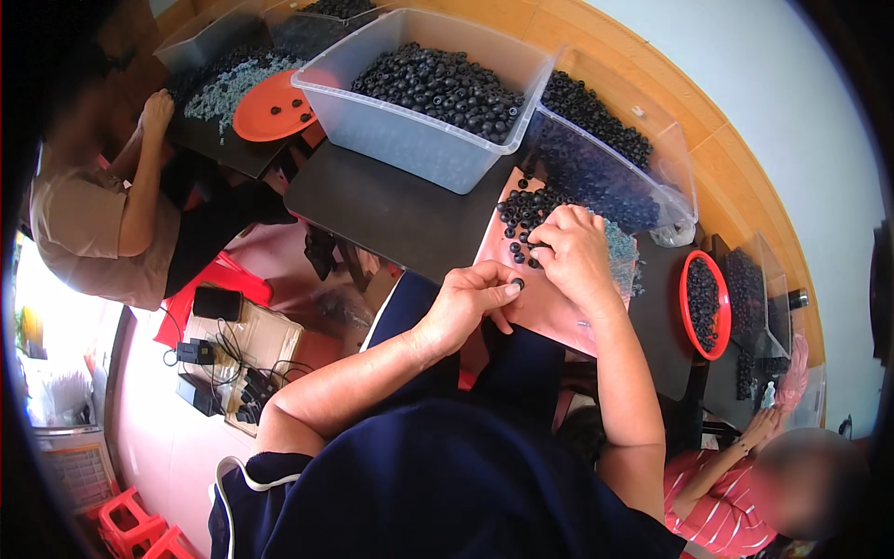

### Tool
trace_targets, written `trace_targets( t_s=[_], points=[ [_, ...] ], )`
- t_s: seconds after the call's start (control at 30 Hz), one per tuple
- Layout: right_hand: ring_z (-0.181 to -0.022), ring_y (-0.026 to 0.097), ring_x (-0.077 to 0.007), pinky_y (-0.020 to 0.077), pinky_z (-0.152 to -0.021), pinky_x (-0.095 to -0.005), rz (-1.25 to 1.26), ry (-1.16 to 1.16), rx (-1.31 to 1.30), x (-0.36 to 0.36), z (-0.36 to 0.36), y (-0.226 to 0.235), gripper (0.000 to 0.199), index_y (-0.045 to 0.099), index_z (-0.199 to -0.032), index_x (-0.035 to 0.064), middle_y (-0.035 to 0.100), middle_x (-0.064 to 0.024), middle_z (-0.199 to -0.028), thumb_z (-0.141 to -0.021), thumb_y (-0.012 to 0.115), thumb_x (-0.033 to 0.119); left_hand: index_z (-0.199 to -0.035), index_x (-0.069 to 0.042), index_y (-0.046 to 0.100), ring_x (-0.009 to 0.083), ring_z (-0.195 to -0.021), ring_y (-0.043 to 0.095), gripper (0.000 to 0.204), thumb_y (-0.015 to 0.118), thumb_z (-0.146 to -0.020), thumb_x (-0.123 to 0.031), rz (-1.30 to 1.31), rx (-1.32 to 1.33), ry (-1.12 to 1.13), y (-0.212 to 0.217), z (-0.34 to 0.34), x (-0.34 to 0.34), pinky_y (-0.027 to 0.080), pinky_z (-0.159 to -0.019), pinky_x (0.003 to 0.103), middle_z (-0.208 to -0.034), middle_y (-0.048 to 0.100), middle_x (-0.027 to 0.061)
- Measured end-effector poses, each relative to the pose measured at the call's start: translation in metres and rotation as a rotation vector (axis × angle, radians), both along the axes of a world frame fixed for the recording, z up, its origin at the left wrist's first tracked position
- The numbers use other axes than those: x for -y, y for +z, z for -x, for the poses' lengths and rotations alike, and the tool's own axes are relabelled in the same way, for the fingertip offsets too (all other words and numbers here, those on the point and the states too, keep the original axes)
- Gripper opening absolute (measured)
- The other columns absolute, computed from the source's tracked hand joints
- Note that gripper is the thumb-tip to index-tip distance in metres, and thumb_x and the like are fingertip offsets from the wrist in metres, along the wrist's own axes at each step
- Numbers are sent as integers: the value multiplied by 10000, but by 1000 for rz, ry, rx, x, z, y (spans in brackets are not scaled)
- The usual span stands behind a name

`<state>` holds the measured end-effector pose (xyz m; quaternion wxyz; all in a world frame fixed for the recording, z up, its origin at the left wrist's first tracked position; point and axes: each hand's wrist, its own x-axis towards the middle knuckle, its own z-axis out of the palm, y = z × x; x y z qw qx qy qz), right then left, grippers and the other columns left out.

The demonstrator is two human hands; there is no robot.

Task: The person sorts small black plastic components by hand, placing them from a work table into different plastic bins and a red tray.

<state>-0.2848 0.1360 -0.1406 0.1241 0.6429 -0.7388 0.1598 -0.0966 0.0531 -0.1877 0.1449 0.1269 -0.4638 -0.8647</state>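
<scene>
On the dark worktop (391, 210) in front of me lies a pink tray (549, 312), and both of my hands work over it. My left hand (470, 296) pinches a small black ring (518, 283) between thumb and fingertips, just above the near part of the tray. My right hand (575, 253) is curled, knuckles up, its fingertips down among the loose pile of black rings (521, 212) spread on the far part of the tray; I cannot tell whether it grips one or only touches them. The two hands sit close, almost touching at the fingertips. Beyond the tray stands a clear plastic bin (419, 140) heaped with the same black rings, and to its right a second clear bin (652, 177), tilted and also full of them. Further right on the worktop rests a red round dish (687, 307) holding more black rings, with another clear container (759, 279) beside it. At the far left, another person in a beige top (84, 233) reaches a hand (156, 110) toward an orange plate (270, 107) with a few rings on it. At the lower right, a second person in a red striped shirt (722, 508) sits with hands raised together. On the floor at my left lies a cardboard box (247, 340) with black chargers and cables on it, and red stools (130, 526) stand near the lower edge.
</scene>
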Motion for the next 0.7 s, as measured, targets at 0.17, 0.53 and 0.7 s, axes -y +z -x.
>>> trace_targets(
  t_s=[0.17, 0.53, 0.7],
  points=[
    [-1046, 556, -241, 390, -885, -411, 22, 3, -75, 2, 1, -7, 154, 737, -852, 145, 605, -13, -930, -706, 741, 97, -1022, 23, 636, 131, -686, 629, 147, 601, -997, -117, -15, 11, 39, 3, 0, -2, 556, -608, 265, -828, 645, 68],
    [-1047, 562, -243, 391, -872, -411, 109, 32, -96, -1, 5, -19, 181, 727, -883, 140, 599, -16, -912, -708, 753, 103, -1052, 16, 616, 177, -746, 663, 146, 598, -1000, -119, 14, 9, 17, 1, 1, -1, 574, -639, 306, -850, 654, 83],
    [-1035, 561, -241, 386, -861, -404, 108, 5, -23, -1, 2, -16, 168, 721, -870, 139, 593, -16, -908, -709, 759, 110, -1048, 12, 616, 179, -746, 663, 146, 602, -999, -125, 24, 15, 29, 0, 0, -2, 573, -638, 306, -848, 653, 81]
  ],
)
